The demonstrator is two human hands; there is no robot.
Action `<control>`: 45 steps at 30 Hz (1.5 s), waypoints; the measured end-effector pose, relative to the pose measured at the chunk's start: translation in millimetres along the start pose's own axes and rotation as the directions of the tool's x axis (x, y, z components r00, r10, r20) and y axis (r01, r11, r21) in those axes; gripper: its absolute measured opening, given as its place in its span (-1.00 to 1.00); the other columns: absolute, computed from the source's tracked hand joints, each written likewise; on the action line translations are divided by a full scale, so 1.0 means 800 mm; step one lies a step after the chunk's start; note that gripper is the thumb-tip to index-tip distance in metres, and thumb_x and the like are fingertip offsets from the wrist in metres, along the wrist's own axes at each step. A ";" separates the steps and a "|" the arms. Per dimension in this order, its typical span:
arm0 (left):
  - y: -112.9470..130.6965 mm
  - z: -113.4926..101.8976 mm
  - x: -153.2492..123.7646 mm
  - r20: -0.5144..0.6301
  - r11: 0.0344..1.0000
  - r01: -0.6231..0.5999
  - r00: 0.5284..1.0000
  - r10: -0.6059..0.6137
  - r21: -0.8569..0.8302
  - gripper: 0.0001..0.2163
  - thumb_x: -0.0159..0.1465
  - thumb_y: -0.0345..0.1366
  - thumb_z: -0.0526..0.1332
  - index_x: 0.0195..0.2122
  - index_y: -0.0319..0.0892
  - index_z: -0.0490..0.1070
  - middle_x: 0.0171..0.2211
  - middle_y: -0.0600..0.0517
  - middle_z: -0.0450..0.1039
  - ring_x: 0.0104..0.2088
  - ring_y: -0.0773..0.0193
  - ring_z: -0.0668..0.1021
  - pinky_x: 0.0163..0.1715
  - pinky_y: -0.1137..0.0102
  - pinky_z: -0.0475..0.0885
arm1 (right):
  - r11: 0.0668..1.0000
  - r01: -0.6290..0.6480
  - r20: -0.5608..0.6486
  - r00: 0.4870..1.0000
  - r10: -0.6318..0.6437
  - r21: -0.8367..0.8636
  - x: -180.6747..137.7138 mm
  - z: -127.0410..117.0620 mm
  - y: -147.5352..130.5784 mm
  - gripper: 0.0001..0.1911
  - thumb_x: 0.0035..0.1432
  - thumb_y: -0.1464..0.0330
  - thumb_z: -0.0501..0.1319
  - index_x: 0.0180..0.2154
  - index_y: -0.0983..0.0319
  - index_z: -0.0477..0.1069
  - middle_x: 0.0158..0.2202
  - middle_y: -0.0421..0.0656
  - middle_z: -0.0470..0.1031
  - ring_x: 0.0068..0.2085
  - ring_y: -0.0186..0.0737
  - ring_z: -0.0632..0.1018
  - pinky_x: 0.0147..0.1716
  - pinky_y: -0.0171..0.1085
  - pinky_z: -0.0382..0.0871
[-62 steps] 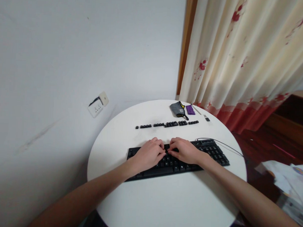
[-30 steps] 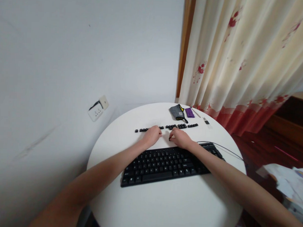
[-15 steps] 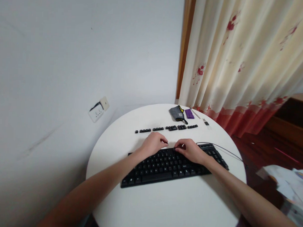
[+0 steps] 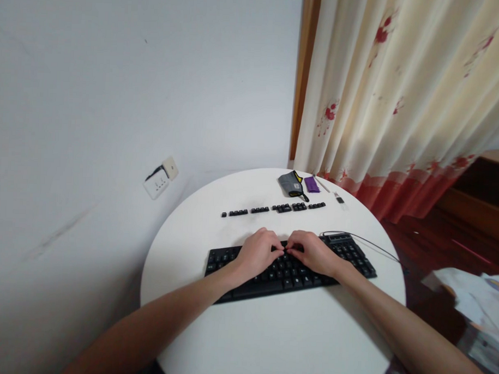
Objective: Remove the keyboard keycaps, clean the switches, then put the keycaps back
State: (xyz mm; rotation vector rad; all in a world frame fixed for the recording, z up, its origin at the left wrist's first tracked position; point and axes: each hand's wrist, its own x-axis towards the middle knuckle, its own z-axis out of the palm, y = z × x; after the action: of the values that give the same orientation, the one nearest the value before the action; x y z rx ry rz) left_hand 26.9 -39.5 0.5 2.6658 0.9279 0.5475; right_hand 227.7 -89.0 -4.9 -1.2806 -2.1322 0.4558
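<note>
A black keyboard (image 4: 250,289) lies on the white round table, slightly turned. My left hand (image 4: 258,254) is over its middle, thumb and fingers pinched together at the upper rows of keys. From the other side my right hand (image 4: 312,252) meets it, fingertips pinched close to the left ones near the keyboard's back edge. Whatever sits between the fingertips is too small to make out. Beyond the hands, loose black keycaps stand in a line of small groups, among them a single keycap (image 4: 224,214) at the left end and a group of keycaps (image 4: 299,207) farther right.
At the table's back are a grey pouch-like item (image 4: 291,184), a purple cloth (image 4: 312,184), a thin stick (image 4: 322,183) and a small brush-like item (image 4: 339,199). The keyboard's cable (image 4: 366,241) runs off the right edge. A wall socket (image 4: 157,184) is at the left.
My left hand has moved down and right from behind the keyboard onto its upper keys. Its fingertips are now close to my right hand's, which has stayed near the same spot.
</note>
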 end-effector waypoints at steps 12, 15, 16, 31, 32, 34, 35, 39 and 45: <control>0.020 -0.018 -0.020 0.083 0.983 -0.123 0.990 0.112 0.135 -0.75 0.39 -0.22 0.15 -0.32 -0.14 0.60 -0.20 -0.03 0.49 -0.13 0.12 0.45 -0.16 0.25 0.35 | 0.978 0.072 0.101 0.993 -0.053 -0.195 -0.005 -0.013 -0.011 -0.86 0.25 0.39 0.20 -0.32 0.20 0.53 -0.24 -0.12 0.51 -0.17 -0.16 0.48 -0.15 -0.23 0.31; 0.017 -0.017 -0.017 0.082 0.986 -0.115 0.991 0.105 0.124 -0.74 0.39 -0.22 0.13 -0.31 -0.13 0.61 -0.22 -0.03 0.50 -0.15 0.14 0.46 -0.15 0.26 0.37 | 0.975 0.066 0.105 0.993 -0.045 -0.212 -0.010 -0.012 -0.012 -0.84 0.26 0.38 0.18 -0.32 0.21 0.53 -0.23 -0.12 0.50 -0.18 -0.18 0.49 -0.17 -0.24 0.31; 0.015 -0.018 -0.014 0.092 0.987 -0.118 0.990 0.108 0.111 -0.74 0.39 -0.22 0.14 -0.31 -0.13 0.61 -0.23 -0.02 0.50 -0.16 0.15 0.48 -0.15 0.27 0.37 | 0.977 0.067 0.102 0.994 -0.047 -0.203 -0.011 -0.011 -0.012 -0.83 0.27 0.38 0.17 -0.32 0.20 0.53 -0.23 -0.12 0.51 -0.17 -0.18 0.49 -0.16 -0.25 0.31; -0.067 0.008 0.130 -0.094 0.953 0.149 0.987 -0.129 0.264 -0.77 0.31 -0.30 0.22 -0.06 -0.15 0.57 -0.15 -0.11 0.53 -0.03 0.03 0.49 -0.09 0.28 0.42 | 0.800 -0.373 -0.086 0.922 0.379 -0.469 0.103 -0.017 0.069 -0.60 0.25 0.39 0.14 0.12 0.20 0.40 -0.05 0.02 0.57 -0.06 -0.04 0.55 -0.14 -0.21 0.34; -0.069 0.011 0.133 -0.097 0.951 0.148 0.987 -0.125 0.271 -0.78 0.31 -0.29 0.22 -0.07 -0.14 0.58 -0.15 -0.11 0.52 -0.03 0.03 0.48 -0.09 0.28 0.42 | 0.793 -0.371 -0.078 0.921 0.382 -0.484 0.107 -0.014 0.072 -0.62 0.25 0.39 0.13 0.10 0.21 0.41 -0.05 0.03 0.56 -0.06 -0.03 0.55 -0.13 -0.21 0.34; -0.073 0.015 0.135 -0.097 0.949 0.138 0.989 -0.115 0.283 -0.79 0.31 -0.28 0.23 -0.08 -0.13 0.59 -0.15 -0.11 0.51 -0.02 0.03 0.46 -0.08 0.28 0.41 | 0.782 -0.363 -0.061 0.920 0.387 -0.506 0.111 -0.010 0.075 -0.65 0.26 0.40 0.12 0.06 0.21 0.44 -0.05 0.04 0.56 -0.05 -0.03 0.55 -0.10 -0.20 0.34; -0.074 0.016 0.135 -0.095 0.949 0.133 0.989 -0.110 0.286 -0.79 0.31 -0.29 0.23 -0.09 -0.13 0.60 -0.14 -0.11 0.50 -0.02 0.03 0.45 -0.08 0.28 0.41 | 0.779 -0.358 -0.054 0.920 0.387 -0.514 0.113 -0.009 0.077 -0.66 0.27 0.39 0.12 0.05 0.21 0.45 -0.05 0.04 0.56 -0.04 -0.03 0.55 -0.10 -0.20 0.34; -0.076 0.020 0.136 -0.084 0.951 0.121 0.991 -0.101 0.285 -0.81 0.30 -0.33 0.22 -0.13 -0.15 0.62 -0.15 -0.11 0.49 -0.04 0.06 0.45 -0.07 0.29 0.40 | 0.777 -0.340 -0.049 0.927 0.373 -0.530 0.114 -0.008 0.081 -0.70 0.29 0.39 0.10 -0.02 0.22 0.49 -0.05 0.04 0.55 -0.03 -0.03 0.54 -0.09 -0.21 0.33; -0.072 0.019 0.139 -0.068 0.961 0.111 0.993 -0.096 0.253 -0.81 0.28 -0.39 0.19 -0.25 -0.17 0.64 -0.18 -0.10 0.55 -0.05 0.07 0.48 -0.05 0.30 0.40 | 0.817 -0.264 -0.021 0.955 0.296 -0.512 0.109 -0.017 0.078 -0.80 0.26 0.39 0.15 -0.24 0.22 0.57 -0.08 -0.02 0.54 -0.09 -0.08 0.55 -0.16 -0.27 0.31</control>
State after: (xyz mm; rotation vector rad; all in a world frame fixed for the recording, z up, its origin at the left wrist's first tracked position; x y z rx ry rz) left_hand 83.3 73.1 -5.1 2.8181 1.2234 0.5106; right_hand 248.0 17.1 -1.9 -1.9178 -2.2019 0.0297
